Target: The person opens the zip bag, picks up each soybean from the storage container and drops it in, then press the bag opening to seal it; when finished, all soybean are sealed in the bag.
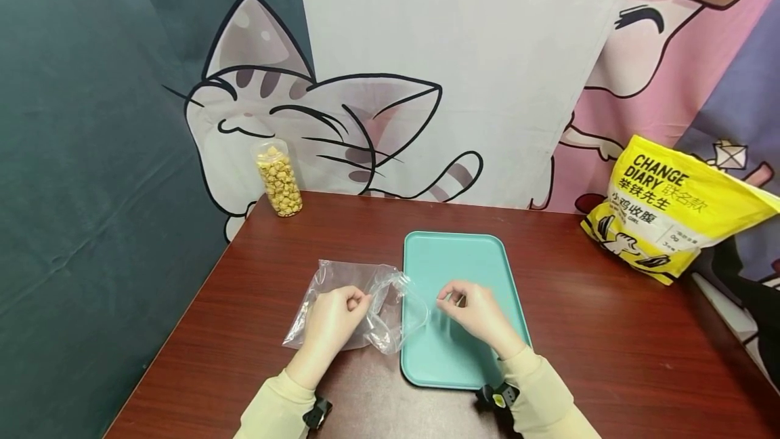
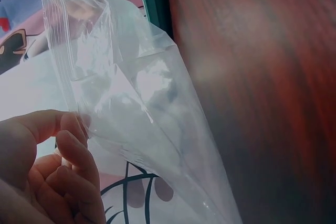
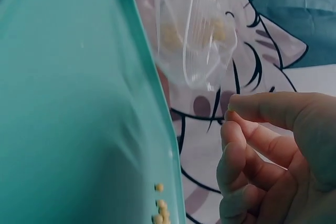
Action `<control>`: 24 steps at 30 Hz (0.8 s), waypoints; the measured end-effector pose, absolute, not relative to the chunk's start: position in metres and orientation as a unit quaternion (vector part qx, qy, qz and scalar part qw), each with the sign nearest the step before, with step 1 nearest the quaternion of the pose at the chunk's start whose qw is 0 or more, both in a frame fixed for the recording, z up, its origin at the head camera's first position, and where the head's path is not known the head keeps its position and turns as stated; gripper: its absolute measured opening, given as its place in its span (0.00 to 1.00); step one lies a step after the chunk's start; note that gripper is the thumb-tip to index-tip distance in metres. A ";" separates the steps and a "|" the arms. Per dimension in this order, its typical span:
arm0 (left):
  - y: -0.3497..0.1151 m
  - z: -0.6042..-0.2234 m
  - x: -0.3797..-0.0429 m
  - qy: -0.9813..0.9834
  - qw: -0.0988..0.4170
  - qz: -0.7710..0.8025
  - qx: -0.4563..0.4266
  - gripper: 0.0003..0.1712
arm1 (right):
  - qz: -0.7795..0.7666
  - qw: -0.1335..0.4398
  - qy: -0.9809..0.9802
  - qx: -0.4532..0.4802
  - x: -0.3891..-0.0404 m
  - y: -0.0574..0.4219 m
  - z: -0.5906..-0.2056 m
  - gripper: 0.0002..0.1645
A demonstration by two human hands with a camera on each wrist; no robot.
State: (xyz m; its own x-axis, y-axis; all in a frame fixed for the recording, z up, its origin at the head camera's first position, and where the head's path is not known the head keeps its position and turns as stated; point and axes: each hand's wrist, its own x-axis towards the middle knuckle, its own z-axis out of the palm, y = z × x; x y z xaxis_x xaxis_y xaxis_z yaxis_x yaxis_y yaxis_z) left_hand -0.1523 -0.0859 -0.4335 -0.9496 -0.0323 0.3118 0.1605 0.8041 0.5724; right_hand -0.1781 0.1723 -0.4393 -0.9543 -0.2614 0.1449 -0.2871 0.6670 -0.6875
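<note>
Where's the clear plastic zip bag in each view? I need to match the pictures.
Head: clear plastic zip bag, just left of centre, lower half.
Left wrist: bag, large, upper left to bottom centre.
Right wrist: bag, top, just right of centre.
Shared landmark: the person's bare left hand, at the bag in all three.

Yellow bag [image 1: 664,212] right; popcorn jar [image 1: 281,185] back left; cat-print cloth [image 1: 274,103] behind.

Bag [image 2: 149,103]: clear thin plastic film, glossy, crinkled. Tray [image 1: 457,256]: smooth plastic by the look, low sheen. Table [image 1: 591,330]: wood-grain top, soft sheen. Pouch [image 1: 676,212]: shiny printed film. Jar [image 1: 280,185]: clear glossy plastic. Backdrop [image 1: 481,32]: matt cloth, creased.
</note>
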 end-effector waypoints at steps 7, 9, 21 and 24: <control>-0.085 -0.435 -0.152 -0.937 0.157 -0.311 -0.036 0.08 | 0.386 0.007 -0.903 0.188 -0.173 0.159 -0.439 0.04; -0.084 -0.434 -0.151 -0.937 0.157 -0.310 -0.037 0.08 | 0.390 -0.001 -0.901 0.191 -0.172 0.157 -0.439 0.04; -0.083 -0.433 -0.150 -0.939 0.154 -0.304 -0.037 0.08 | 0.400 -0.001 -0.895 0.196 -0.175 0.159 -0.443 0.03; -0.083 -0.433 -0.150 -0.940 0.150 -0.305 -0.037 0.08 | 0.401 0.000 -0.896 0.190 -0.175 0.161 -0.443 0.03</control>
State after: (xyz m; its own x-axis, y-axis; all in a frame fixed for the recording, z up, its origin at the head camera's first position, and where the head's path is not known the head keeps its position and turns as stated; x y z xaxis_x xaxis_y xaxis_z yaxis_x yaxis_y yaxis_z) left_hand -0.1501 -0.0831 -0.4330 -0.9523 -0.0225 0.3042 0.1606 0.8109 0.5627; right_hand -0.1754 0.1607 -0.4431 -0.9277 -0.3404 0.1530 -0.3408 0.6055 -0.7192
